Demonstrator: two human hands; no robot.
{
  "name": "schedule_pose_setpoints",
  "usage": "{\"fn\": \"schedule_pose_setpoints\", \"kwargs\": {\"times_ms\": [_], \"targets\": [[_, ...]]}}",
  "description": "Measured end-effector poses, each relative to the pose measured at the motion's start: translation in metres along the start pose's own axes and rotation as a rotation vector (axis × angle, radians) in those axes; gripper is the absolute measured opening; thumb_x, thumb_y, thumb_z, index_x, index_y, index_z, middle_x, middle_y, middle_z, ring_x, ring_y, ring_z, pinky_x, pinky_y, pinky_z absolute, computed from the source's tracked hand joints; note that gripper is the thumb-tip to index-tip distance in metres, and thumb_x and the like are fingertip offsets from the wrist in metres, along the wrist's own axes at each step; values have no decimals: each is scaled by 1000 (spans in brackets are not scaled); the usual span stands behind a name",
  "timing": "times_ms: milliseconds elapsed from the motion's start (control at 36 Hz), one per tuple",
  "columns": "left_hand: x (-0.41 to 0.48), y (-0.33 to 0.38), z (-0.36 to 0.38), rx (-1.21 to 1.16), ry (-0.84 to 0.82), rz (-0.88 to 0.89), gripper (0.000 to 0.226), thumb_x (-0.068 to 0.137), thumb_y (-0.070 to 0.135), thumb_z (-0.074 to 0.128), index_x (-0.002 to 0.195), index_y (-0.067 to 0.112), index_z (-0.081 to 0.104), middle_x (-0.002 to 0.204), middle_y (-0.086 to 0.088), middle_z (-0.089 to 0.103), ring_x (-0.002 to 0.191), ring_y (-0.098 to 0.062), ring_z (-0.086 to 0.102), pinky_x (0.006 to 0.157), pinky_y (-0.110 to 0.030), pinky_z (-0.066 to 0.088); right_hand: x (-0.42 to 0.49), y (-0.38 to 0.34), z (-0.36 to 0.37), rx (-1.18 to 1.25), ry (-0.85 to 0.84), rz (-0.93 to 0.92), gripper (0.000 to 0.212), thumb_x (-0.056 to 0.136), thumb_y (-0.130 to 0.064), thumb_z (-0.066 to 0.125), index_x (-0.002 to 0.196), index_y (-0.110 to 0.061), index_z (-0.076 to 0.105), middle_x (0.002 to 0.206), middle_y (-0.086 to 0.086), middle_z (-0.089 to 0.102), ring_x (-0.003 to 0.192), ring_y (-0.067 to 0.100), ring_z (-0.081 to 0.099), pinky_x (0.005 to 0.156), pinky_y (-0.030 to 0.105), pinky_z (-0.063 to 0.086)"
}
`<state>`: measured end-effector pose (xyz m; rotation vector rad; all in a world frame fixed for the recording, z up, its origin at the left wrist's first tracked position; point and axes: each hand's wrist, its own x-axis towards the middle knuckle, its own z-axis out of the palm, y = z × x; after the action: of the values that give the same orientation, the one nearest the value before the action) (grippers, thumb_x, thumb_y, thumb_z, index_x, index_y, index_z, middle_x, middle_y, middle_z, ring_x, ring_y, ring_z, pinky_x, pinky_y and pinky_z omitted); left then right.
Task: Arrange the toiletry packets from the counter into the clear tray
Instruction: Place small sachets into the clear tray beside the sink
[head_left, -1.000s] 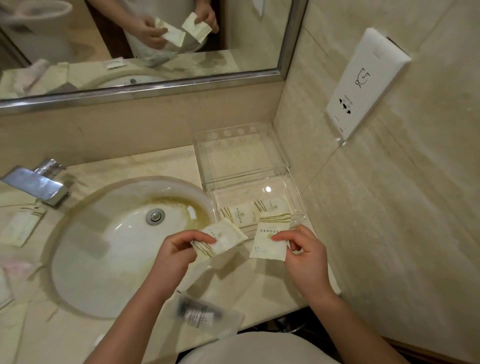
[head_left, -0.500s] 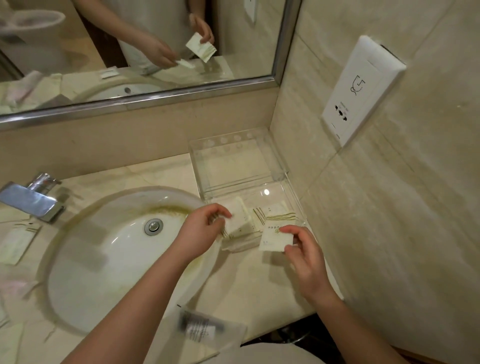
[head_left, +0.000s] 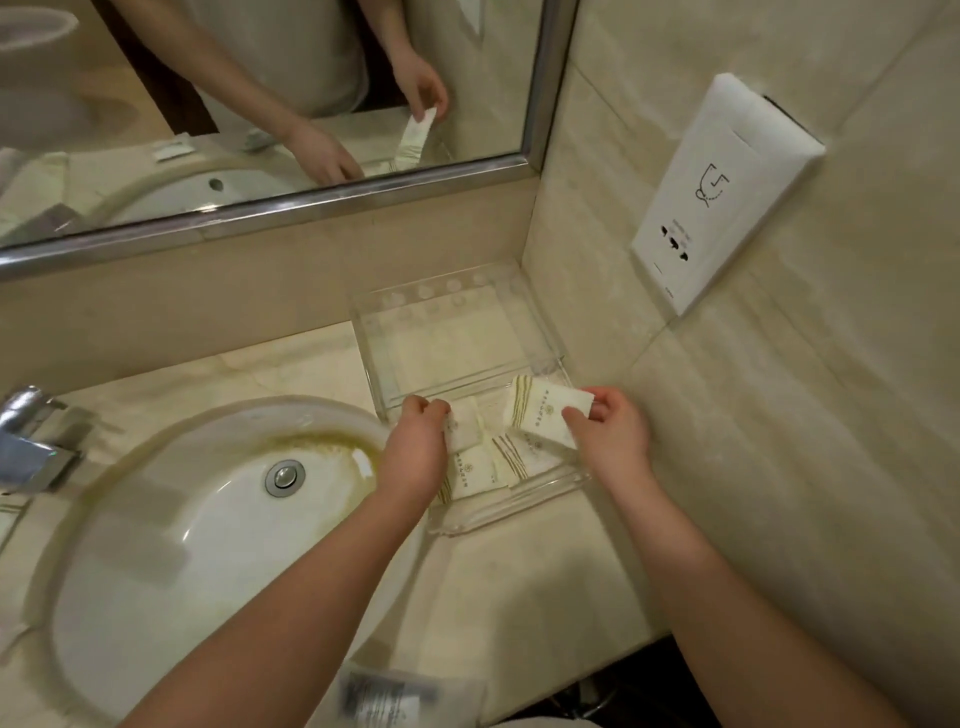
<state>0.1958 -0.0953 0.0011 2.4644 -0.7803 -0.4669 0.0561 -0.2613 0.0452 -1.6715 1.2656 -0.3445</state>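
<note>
The clear tray (head_left: 470, 512) stands on the counter in the corner, right of the basin, with a clear open lid or second section (head_left: 457, 332) behind it. Two cream packets (head_left: 475, 470) with gold stripes lie flat in the tray. My left hand (head_left: 415, 449) holds another cream packet (head_left: 462, 428) inside the tray's left part. My right hand (head_left: 613, 428) pinches a cream packet (head_left: 545, 413) by its right end, just above the tray's back right part.
The white basin (head_left: 171, 530) fills the left, with a chrome tap (head_left: 31, 441) at its far left. A clear bagged item (head_left: 384, 699) lies at the counter's front edge. A white wall box (head_left: 722, 192) hangs on the right wall; the mirror (head_left: 260, 104) is behind.
Both hands have moved forward from in front of the tray to over it. Each packet has gone with its hand into or just above the tray.
</note>
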Motion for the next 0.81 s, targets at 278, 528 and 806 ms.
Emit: {"fn": "schedule_pose_setpoints", "kwargs": {"times_ms": [278, 528, 806], "targets": [[-16, -2, 17, 253, 190, 92, 38, 74, 5, 68, 112, 10, 64, 116, -18, 57, 104, -37, 51, 83, -46, 47, 54, -18, 31, -485, -111, -68, 26, 88, -18, 63, 113, -21, 63, 102, 0, 69, 81, 19, 61, 61, 23, 41], [-57, -7, 44, 326, -13, 279, 31, 90, 33, 44, 109, 16, 61, 118, -4, 57, 101, -24, 51, 80, -38, 48, 67, -18, 48, -626, -96, -163, 24, 90, -16, 60, 114, -20, 57, 103, 5, 71, 90, 27, 65, 73, 33, 53], [-55, -6, 41, 340, 21, 205, 30, 84, 33, 54, 106, 14, 60, 134, -14, 54, 112, -31, 50, 87, -42, 46, 34, 9, 43, -728, -56, -420, 45, 83, -22, 71, 124, -17, 56, 125, 10, 55, 114, 28, 51, 94, 36, 42]]}}
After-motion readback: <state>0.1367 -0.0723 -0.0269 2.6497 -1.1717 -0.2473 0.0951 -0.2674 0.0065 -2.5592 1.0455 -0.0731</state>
